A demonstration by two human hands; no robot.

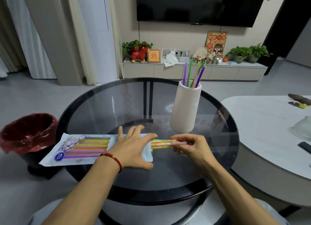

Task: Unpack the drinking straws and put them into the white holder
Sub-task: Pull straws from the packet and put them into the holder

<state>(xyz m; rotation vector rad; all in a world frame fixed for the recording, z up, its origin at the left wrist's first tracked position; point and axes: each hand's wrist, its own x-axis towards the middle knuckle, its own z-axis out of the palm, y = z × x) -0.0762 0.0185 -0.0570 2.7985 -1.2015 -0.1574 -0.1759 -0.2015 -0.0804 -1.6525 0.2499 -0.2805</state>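
A flat plastic straw package [80,147] full of coloured straws lies on the round glass table [117,106], its open end pointing right. My left hand [133,147] presses flat on that open end, fingers spread. Several straws [161,143] stick out of the opening, and my right hand [190,145] pinches their ends. The white ribbed holder [185,110] stands upright behind my right hand. It holds several purple, green and pink straws [193,73].
A dark bin with a red liner [28,132] stands on the floor left of the table, under the package's left end. A white table [272,132] with a remote and small items adjoins on the right. A TV cabinet stands at the back.
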